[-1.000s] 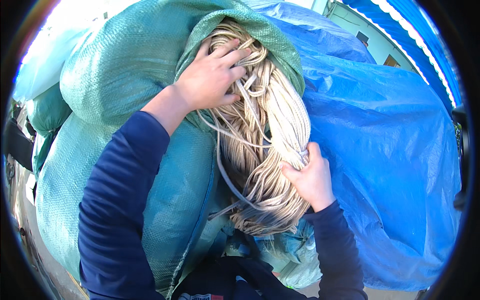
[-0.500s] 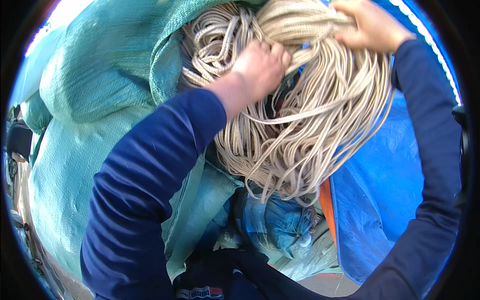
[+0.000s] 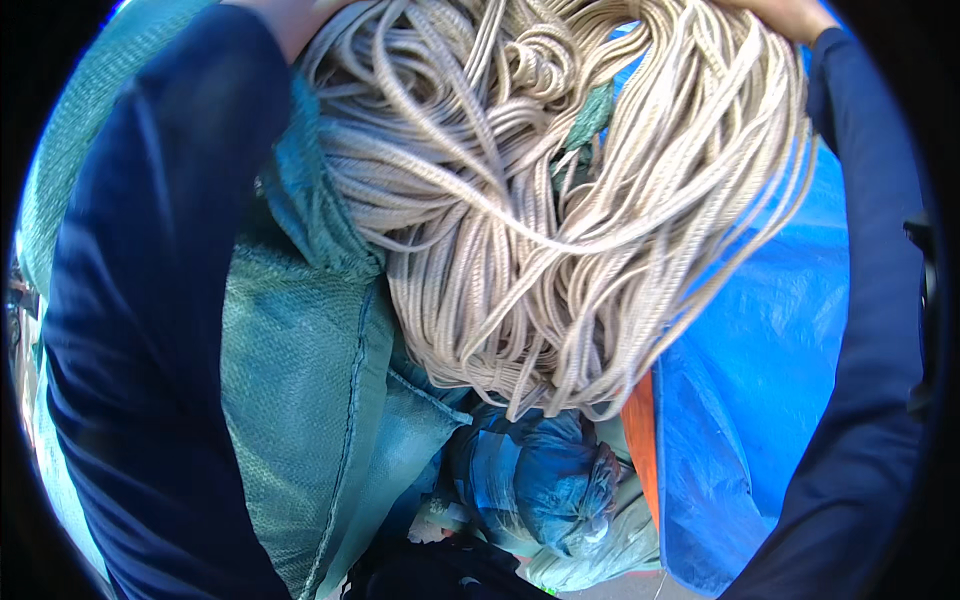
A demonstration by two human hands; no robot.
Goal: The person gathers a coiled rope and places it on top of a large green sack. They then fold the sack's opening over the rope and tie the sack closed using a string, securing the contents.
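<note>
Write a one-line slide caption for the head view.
Both hands, left and right, lift a tangled bundle of pale rope above a green woven sack and blue tarp.

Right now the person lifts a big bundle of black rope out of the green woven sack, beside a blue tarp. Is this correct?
Not quite: in the head view the rope bundle is beige, not black. The green woven sack and blue tarp are as you say.

The rope bundle is pale beige braided cord, matt and ridged, with a faint sheen in sunlight. On the left, the green sack is coarse woven plastic mesh, dull and grainy. On the right, the blue tarp is smooth, crinkled, glossy plastic sheet. Both sleeves are soft matt navy cloth.
</note>
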